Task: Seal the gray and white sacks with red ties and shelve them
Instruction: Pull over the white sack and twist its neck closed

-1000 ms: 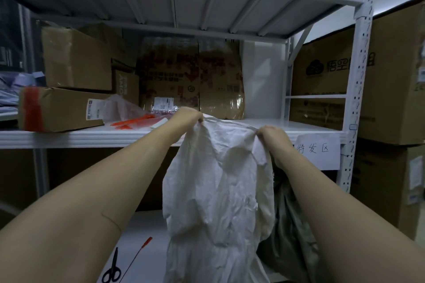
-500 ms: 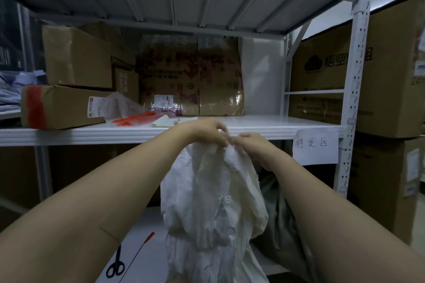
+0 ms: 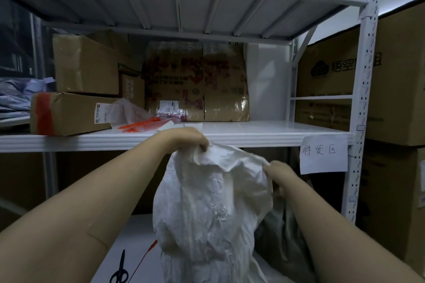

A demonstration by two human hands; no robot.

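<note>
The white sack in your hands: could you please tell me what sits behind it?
A gray sack shows behind the white sack, low on its right. The white sack and the right forearm cover most of it; its mouth is hidden.

I read this as a parcel storeroom or dispatch area. White steel rack (image 3: pixel 365 99) with slotted uprights, shelves loaded with taped cardboard boxes (image 3: pixel 85 64), one carrying a shipping label (image 3: pixel 102 113). Handwritten paper sign (image 3: pixel 323 154) on the shelf edge reads 待发区. Big printed cartons (image 3: pixel 395 80) stacked beside the rack. A bag of red ties (image 3: pixel 138 119) on the shelf, scissors (image 3: pixel 119 271) lower down.
</note>
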